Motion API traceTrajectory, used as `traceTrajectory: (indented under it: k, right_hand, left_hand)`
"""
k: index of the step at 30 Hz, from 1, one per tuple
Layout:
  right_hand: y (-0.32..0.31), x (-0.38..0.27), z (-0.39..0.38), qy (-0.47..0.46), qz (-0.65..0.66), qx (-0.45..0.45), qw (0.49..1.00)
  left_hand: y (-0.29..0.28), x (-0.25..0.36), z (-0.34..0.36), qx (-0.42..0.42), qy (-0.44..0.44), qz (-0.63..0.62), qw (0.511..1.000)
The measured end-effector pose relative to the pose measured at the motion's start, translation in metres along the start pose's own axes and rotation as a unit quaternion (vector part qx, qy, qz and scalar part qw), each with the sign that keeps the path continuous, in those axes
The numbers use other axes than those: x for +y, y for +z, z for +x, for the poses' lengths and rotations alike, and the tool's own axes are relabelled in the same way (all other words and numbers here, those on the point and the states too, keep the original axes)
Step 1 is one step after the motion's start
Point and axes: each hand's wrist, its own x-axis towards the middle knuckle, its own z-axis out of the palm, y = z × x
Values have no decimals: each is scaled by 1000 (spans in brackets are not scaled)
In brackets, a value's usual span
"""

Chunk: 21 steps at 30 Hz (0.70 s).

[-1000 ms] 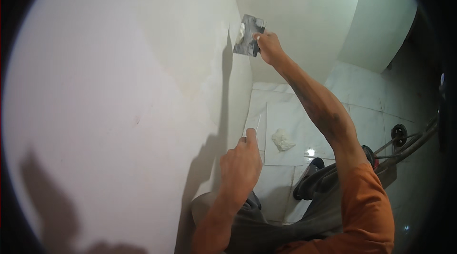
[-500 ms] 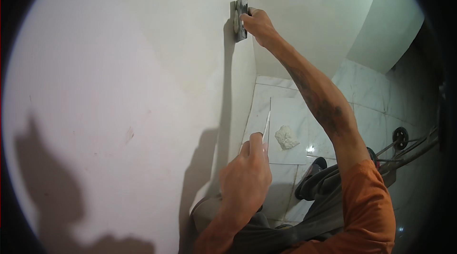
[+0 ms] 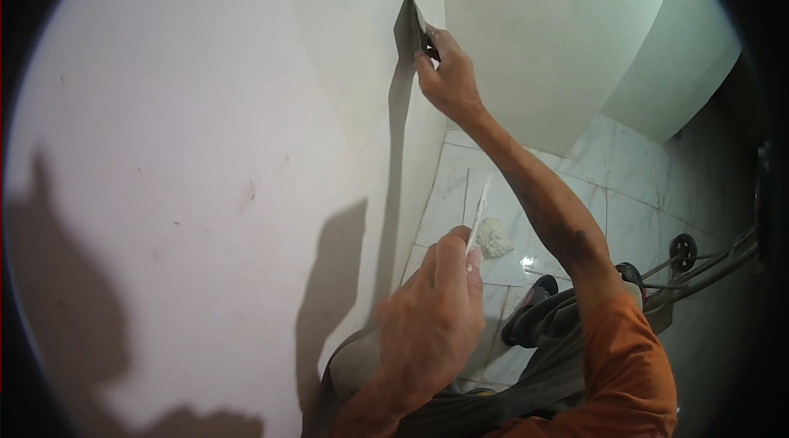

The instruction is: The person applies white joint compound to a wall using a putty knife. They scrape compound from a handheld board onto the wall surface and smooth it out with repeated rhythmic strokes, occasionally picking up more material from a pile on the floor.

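Up near the wall corner, my right hand (image 3: 450, 80) grips a wide putty knife (image 3: 420, 25). Its blade is tilted, one corner touching or almost touching the pale wall (image 3: 214, 93) on the left, and whitish material shows on it. Lower down, my left hand (image 3: 431, 311) is closed around a second flat blade, a putty knife (image 3: 479, 214) seen edge-on with white paste along it. My fingers hide its handle. Beyond that hand a lump of white putty (image 3: 496, 239) lies on a pale flat sheet on the floor, partly covered by the hand and blade.
A second wall (image 3: 518, 35) meets the left one at the corner. Marble-look tiles (image 3: 633, 163) cover the floor. My shoe (image 3: 532, 302) stands near the putty. At the right is a metal frame with a small wheel (image 3: 682, 249). Shadows fall across the left wall.
The right putty knife has turned from broadside to nearly edge-on, its upper corner now toward the wall. My left hand and its blade have shifted slightly right, and the view has shifted a little.
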Motion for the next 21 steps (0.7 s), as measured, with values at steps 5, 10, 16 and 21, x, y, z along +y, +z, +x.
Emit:
traceTrajectory:
  k: [5,10,16,21]
  right_hand:
    - [13,-7,-34,-41,13,-12,999]
    - [21,-17,-79,-101,-28,-13,994]
    - [23,-30,-128,-119,-23,-43,992]
    - [12,-42,-159,-149,15,-48,988]
  left_hand:
    - [0,7,-4,48,53,-41,997]
    - [8,10,-1,51,95,-60,992]
    - [21,27,8,17,110,-56,992]
    - [37,47,20,2,138,-77,987]
